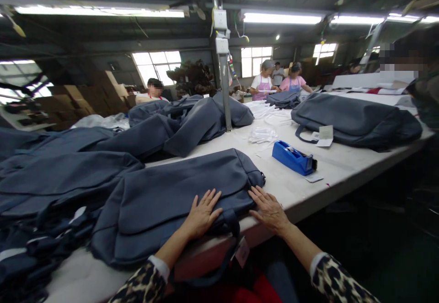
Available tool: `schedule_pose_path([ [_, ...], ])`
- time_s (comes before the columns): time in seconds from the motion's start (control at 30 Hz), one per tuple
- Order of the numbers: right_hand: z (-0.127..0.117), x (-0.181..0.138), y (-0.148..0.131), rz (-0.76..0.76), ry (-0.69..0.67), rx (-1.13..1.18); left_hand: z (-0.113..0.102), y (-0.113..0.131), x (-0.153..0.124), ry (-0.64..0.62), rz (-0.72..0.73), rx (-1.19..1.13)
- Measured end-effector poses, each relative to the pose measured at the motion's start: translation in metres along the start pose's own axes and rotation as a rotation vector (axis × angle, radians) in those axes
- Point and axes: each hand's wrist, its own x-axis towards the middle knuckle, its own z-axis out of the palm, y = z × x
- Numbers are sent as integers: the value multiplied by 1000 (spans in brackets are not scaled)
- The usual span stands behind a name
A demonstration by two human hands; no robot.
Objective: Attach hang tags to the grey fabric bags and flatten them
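Left hand [201,215] and right hand [270,209], fingers spread, are touching a seemingly finished bag [174,188]; its tag [242,252] is dangling untucked.

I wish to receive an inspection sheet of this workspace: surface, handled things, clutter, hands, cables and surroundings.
Surface: white table, partly covered.
Handled things: navy bag at the near edge; its handle hangs over, paper tag beside it.
Clutter: blue tape dispenser, clear plastic, other navy bags.
Hands: left hand flat on the bag, right hand at its right end; both open.
Cables: hanging cord near the post.
Surroundings: co-workers beyond the table, stacked cartons, lit tube lights.
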Motion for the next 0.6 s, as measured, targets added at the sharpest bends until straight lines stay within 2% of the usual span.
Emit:
schedule_pose_path([
  [0.13,0,6,-2,7,15,-55,0,-1,1,-30,-13,-8],
  [0.27,2,12,-1,8,-42,-68,-7,4,-2,-4,-10,0],
  [0.37,5,14,-2,12,-66,-26,-13,20,-5,68,52,46],
  [0.47,4,14,-1,31,-51,106,-13,45,-5,59,148,102],
  [0.6,-10,22,26,39,-7,280,-6,67,1,6,73,160],
])
